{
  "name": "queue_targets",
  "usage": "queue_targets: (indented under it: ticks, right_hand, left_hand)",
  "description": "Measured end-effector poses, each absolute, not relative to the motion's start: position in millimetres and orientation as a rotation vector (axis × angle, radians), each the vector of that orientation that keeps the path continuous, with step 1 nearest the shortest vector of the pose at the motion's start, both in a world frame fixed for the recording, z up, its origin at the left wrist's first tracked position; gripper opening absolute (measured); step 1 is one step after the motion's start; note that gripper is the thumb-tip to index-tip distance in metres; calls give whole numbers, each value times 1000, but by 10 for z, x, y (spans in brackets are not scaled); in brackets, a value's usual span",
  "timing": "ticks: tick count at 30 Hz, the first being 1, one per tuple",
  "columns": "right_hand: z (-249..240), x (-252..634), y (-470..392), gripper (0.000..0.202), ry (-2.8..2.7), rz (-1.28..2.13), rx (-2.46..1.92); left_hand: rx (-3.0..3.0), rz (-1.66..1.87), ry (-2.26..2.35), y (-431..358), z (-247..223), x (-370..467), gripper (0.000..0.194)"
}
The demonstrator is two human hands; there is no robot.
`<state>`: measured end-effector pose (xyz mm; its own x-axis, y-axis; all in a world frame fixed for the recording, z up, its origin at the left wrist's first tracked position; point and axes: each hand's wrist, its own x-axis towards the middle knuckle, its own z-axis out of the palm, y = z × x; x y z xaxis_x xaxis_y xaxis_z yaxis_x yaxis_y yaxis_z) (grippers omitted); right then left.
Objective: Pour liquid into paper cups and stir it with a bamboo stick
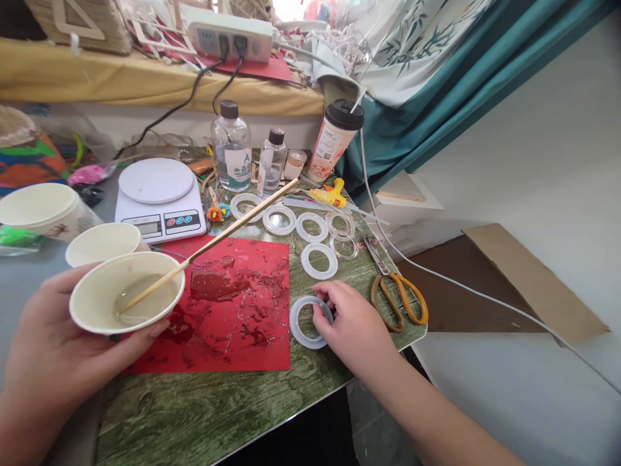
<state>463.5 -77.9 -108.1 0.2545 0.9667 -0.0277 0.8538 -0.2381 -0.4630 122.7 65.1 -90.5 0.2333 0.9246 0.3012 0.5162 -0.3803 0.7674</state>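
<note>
My left hand (72, 336) is wrapped round a paper cup (87, 317) tilted toward me, with clear liquid in its bottom. A wooden stick (237, 223) leans in the cup, its far end sticking out to the upper right. At the table's front, my right hand (352, 317) has its thumb and fingers closed on the right side of a translucent ring mold (299, 335). Part of that ring is hidden by the fingers. Between the hands lies a red sheet (233, 356) smeared with wet, glossy liquid. Several similar ring molds (310, 228) lie behind my right hand.
Orange-handled scissors (398, 294) lie at the right table edge. Behind are a white scale (158, 194), clear bottles (231, 155), a lidded drink cup (334, 142) and a yellow glue gun (332, 194). More paper cups (104, 243) stand left. A white cable (436, 272) hangs along the right.
</note>
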Motion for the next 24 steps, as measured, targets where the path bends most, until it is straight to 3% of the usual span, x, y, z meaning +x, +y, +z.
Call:
queue_targets:
  ticks: [9,24]
  right_hand:
    - [-1041,4705,-718,19,-1875,552,-2053]
    - [-1022,4715,-691,12,-1764,603,-2090]
  left_hand:
    - [2047,999,1295,663,-843,1215,39]
    - [2078,959,1263,675,-835,1221,36]
